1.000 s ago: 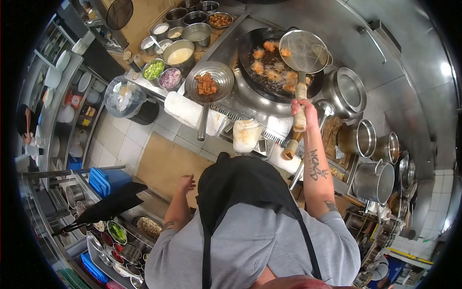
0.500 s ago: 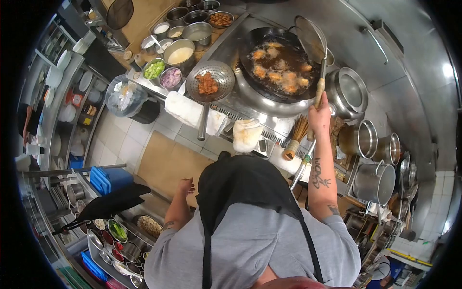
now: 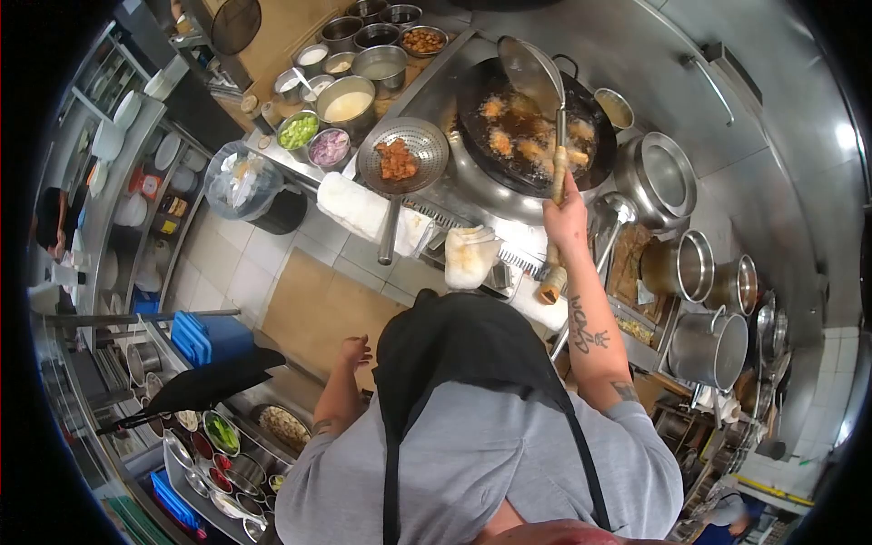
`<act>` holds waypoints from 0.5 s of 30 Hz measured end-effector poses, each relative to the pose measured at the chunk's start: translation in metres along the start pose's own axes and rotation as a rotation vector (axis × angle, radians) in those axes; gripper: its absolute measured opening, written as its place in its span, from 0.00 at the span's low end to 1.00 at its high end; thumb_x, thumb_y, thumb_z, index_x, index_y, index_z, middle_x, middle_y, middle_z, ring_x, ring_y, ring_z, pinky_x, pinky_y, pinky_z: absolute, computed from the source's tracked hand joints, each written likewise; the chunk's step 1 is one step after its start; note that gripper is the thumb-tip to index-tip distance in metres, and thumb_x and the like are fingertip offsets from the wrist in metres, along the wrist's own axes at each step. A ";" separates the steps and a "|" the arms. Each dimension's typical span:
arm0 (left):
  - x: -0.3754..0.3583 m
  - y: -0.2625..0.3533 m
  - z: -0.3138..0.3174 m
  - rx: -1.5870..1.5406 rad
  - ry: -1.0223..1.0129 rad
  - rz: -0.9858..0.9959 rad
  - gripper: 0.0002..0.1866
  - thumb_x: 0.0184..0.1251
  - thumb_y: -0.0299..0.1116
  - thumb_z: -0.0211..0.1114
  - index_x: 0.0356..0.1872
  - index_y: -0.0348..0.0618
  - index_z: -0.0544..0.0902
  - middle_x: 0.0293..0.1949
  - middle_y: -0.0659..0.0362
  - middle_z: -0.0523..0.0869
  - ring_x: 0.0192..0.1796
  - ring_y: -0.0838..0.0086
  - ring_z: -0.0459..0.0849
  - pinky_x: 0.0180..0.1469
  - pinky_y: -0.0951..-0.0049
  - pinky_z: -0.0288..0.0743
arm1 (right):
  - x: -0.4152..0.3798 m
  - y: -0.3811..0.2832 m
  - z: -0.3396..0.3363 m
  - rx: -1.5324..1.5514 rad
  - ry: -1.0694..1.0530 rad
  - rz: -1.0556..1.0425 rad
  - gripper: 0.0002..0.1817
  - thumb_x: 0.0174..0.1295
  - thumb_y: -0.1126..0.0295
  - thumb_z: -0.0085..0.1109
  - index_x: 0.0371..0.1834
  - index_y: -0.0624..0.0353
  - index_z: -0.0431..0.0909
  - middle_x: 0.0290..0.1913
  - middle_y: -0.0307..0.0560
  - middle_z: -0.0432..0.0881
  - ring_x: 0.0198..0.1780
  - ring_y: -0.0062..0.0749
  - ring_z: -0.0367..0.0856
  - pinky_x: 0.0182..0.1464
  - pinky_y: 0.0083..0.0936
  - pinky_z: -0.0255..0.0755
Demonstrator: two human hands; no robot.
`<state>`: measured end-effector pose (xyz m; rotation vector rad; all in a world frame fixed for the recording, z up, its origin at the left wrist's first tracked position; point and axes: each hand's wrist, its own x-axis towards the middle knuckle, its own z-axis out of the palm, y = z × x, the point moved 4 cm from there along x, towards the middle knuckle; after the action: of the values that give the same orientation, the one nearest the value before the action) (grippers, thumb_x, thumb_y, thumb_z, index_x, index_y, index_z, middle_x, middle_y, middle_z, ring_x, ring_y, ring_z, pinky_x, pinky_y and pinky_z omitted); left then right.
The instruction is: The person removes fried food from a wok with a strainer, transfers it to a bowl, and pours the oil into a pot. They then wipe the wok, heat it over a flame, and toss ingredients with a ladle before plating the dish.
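My right hand [image 3: 565,221] is closed around the wrapped handle of a strainer [image 3: 531,76]. Its round head is over the far left part of a black wok [image 3: 472,132]. Pieces of orange-brown food [image 3: 500,142] bubble in dark oil below. My left hand [image 3: 355,351] hangs by my side, apart from anything, its fingers loosely bent and holding nothing. Left of the wok, a perforated skimmer [image 3: 434,150] bears a heap of browned food [image 3: 396,160]. A bamboo brush [image 3: 551,286] lies near my right forearm, partly hidden by it.
Metal bowls hold chopped greens [image 3: 297,133], purple onion [image 3: 329,147] and a pale liquid [image 3: 349,106]. Folded white towels [image 3: 359,204] line the counter's front edge. Steel pots [image 3: 708,350] stand at right. A lined bin [image 3: 241,182] and a black wok [image 3: 213,381] are at left.
My right hand has moved left with the strainer, whose head has swung from the wok's far right toward its far left. A ladle by the wok is now uncovered. My left hand stays put.
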<state>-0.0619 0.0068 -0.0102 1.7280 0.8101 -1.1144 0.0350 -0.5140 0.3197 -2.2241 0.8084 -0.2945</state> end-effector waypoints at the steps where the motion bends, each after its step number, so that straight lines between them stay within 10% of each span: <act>1: 0.000 -0.005 0.000 -0.008 0.000 -0.001 0.27 0.74 0.46 0.57 0.65 0.36 0.70 0.56 0.45 0.81 0.46 0.57 0.85 0.47 0.58 0.79 | -0.004 -0.006 -0.003 -0.043 -0.003 0.014 0.40 0.56 0.72 0.57 0.76 0.61 0.57 0.52 0.67 0.82 0.53 0.51 0.83 0.55 0.35 0.75; 5: 0.035 -0.041 -0.002 -0.060 -0.054 -0.038 0.28 0.74 0.46 0.58 0.65 0.35 0.70 0.54 0.45 0.82 0.44 0.58 0.85 0.44 0.59 0.79 | 0.012 0.020 0.009 -0.071 0.085 -0.107 0.40 0.56 0.73 0.56 0.77 0.57 0.57 0.42 0.61 0.85 0.42 0.48 0.86 0.46 0.37 0.78; 11: 0.048 -0.046 -0.007 0.214 -0.058 0.103 0.27 0.73 0.46 0.58 0.63 0.35 0.72 0.52 0.46 0.83 0.41 0.59 0.85 0.40 0.59 0.79 | 0.010 0.006 0.016 0.866 -0.266 0.296 0.20 0.60 0.79 0.50 0.58 0.62 0.68 0.29 0.47 0.76 0.19 0.31 0.73 0.19 0.29 0.69; 15: 0.035 -0.024 -0.010 -0.003 -0.011 0.016 0.26 0.72 0.47 0.59 0.61 0.36 0.73 0.50 0.46 0.83 0.40 0.60 0.85 0.40 0.60 0.79 | 0.011 0.007 0.018 1.142 -0.342 0.355 0.14 0.61 0.78 0.50 0.51 0.62 0.66 0.30 0.50 0.76 0.22 0.32 0.74 0.21 0.29 0.71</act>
<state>-0.0660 0.0270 -0.0488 1.7212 0.7891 -1.1104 0.0483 -0.5139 0.3018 -1.0020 0.5921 -0.1307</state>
